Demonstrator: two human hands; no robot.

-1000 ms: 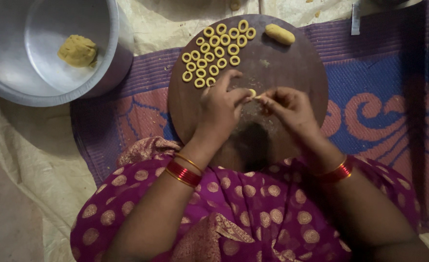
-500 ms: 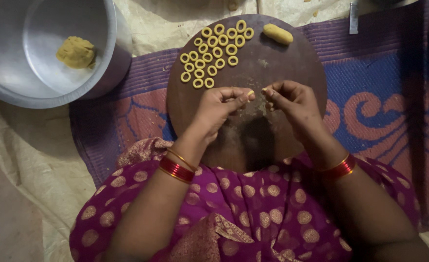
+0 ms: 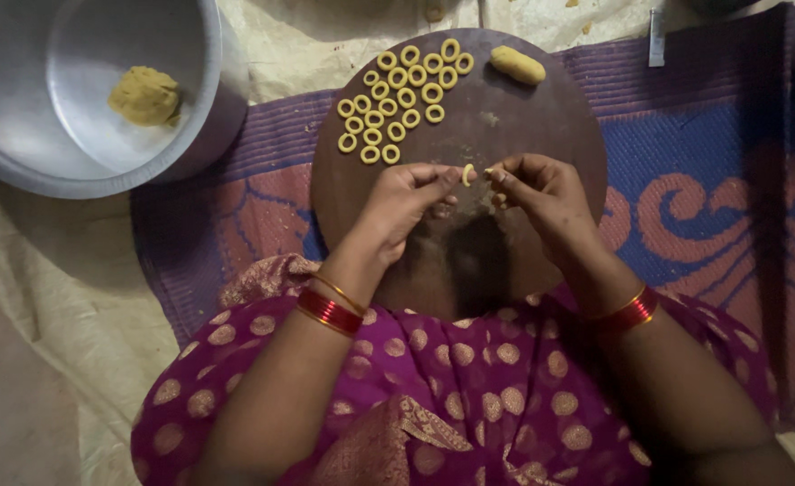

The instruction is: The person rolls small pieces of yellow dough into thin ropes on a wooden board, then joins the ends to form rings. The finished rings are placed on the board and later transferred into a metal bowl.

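My left hand (image 3: 409, 200) and my right hand (image 3: 539, 190) meet fingertip to fingertip over a round dark wooden board (image 3: 541, 117). Between the fingertips of both hands is a small curved strip of yellow dough (image 3: 468, 174). Several small yellow dough rings (image 3: 404, 97) lie in rows on the far left part of the board. A short roll of yellow dough (image 3: 518, 64) rests at the board's far edge. Red and gold bangles circle both wrists.
A large metal bowl (image 3: 19, 108) at the far left holds a lump of yellow dough (image 3: 145, 94). The board lies on a purple and blue patterned mat (image 3: 703, 180), over a pale sheet (image 3: 46, 306). A small metal piece (image 3: 655, 36) lies at the mat's far edge.
My hands have shifted slightly and keep pinching the dough strip between them. The rings and the roll on the board lie as before.
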